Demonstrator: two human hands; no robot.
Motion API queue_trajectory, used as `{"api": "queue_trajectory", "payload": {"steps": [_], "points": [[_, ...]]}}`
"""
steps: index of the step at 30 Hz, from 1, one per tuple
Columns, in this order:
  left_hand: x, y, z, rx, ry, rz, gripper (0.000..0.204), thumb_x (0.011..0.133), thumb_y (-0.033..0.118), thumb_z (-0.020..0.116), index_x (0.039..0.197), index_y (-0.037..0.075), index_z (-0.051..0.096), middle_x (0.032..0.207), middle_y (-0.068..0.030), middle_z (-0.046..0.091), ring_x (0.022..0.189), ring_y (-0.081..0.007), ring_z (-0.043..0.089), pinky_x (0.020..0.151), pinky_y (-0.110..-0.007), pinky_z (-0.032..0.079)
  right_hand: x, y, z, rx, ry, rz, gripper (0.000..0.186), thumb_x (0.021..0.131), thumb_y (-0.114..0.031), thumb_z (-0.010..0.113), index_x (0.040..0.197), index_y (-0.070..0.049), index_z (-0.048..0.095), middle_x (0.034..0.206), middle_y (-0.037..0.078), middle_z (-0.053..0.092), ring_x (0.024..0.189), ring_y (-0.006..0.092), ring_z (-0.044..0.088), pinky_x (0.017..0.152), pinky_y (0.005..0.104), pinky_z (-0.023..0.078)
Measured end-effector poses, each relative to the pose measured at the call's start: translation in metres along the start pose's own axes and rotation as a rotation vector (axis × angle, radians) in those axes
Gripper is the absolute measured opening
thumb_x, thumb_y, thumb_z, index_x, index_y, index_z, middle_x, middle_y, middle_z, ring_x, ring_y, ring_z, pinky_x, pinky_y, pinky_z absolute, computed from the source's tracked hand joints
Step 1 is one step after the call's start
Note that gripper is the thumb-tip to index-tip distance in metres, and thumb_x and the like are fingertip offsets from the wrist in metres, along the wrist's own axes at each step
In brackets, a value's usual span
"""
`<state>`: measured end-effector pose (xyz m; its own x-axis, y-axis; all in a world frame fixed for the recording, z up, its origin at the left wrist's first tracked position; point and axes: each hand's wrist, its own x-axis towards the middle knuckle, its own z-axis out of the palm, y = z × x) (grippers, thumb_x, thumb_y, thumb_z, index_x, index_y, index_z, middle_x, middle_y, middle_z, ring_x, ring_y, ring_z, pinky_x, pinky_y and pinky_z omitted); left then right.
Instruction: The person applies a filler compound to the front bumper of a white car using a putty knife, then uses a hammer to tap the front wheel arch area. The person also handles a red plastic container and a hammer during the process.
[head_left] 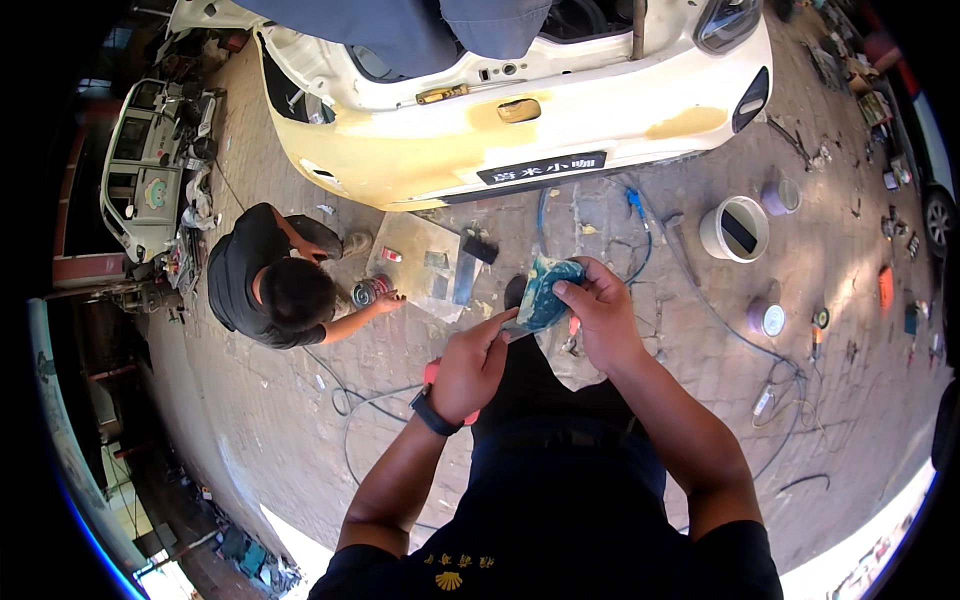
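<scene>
A blue-green putty spreader [548, 296], smeared with pale filler along its left side, is held up in front of my body. My right hand [604, 312] grips its right end, the thumb lying across its face. At the lower left corner, the closed fingers of my left hand [474, 366] pinch the edge. Part of a red thing [433, 371] shows beside and below that hand; what it is, I cannot make out. Beyond my hands stands a pale yellow car's rear end [400, 150], with tan filler patches [690, 122] on its bumper.
At left, a crouching person [262, 280] reaches to a round can [368, 291] beside a flat board [410, 240]. A white bucket [712, 235] and smaller tubs stand at right. A hose [690, 265] crosses the paving. A yellow-handled tool [440, 95] lies on the car.
</scene>
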<state>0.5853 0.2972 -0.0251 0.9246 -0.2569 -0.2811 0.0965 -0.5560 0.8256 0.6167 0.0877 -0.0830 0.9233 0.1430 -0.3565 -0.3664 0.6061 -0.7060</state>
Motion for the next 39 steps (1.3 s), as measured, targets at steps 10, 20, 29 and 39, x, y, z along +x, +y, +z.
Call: {"api": "queue_trajectory", "payload": {"steps": [10, 20, 29, 39], "points": [[0.042, -0.163, -0.146, -0.116, 0.027, -0.269, 0.029, 0.104, 0.002, 0.05, 0.127, -0.007, 0.066, 0.108, -0.0153, 0.075, 0.101, -0.0169, 0.068, 0.091, -0.033, 0.054, 0.297, 0.046, -0.011, -0.108, 0.647, -0.553, 0.023, 0.095, -0.007, 0.07, 0.115, 0.004, 0.067, 0.1, 0.007, 0.071, 0.086, 0.0126, 0.065, 0.079, 0.0285, 0.053], [0.037, -0.195, -0.162, -0.122, -0.05, -0.379, 0.029, 0.103, 0.003, 0.051, 0.125, -0.008, 0.067, 0.113, -0.019, 0.075, 0.103, -0.0206, 0.07, 0.092, -0.034, 0.054, 0.356, 0.054, 0.001, -0.618, 0.998, -0.76, 0.021, 0.091, -0.013, 0.069, 0.105, 0.003, 0.07, 0.102, 0.014, 0.069, 0.09, 0.0295, 0.067, 0.083, 0.0396, 0.053], [0.034, -0.207, -0.174, -0.146, -0.058, -0.39, 0.029, 0.102, 0.002, 0.052, 0.126, -0.008, 0.067, 0.109, -0.0172, 0.075, 0.1, -0.0181, 0.069, 0.088, -0.033, 0.054, 0.355, 0.08, 0.05, -0.943, 0.979, -0.899, 0.016, 0.089, -0.011, 0.069, 0.104, -0.005, 0.07, 0.101, 0.01, 0.067, 0.093, 0.0351, 0.066, 0.077, 0.0437, 0.054], [0.037, -0.213, -0.178, -0.135, -0.052, -0.353, 0.029, 0.102, 0.003, 0.052, 0.125, -0.008, 0.067, 0.107, -0.0173, 0.075, 0.098, -0.0189, 0.069, 0.088, -0.033, 0.054, 0.351, 0.085, 0.031, -0.7, 1.015, -0.889, 0.018, 0.09, -0.01, 0.069, 0.104, 0.002, 0.07, 0.097, 0.015, 0.068, 0.084, 0.0317, 0.066, 0.079, 0.0409, 0.054]]}}
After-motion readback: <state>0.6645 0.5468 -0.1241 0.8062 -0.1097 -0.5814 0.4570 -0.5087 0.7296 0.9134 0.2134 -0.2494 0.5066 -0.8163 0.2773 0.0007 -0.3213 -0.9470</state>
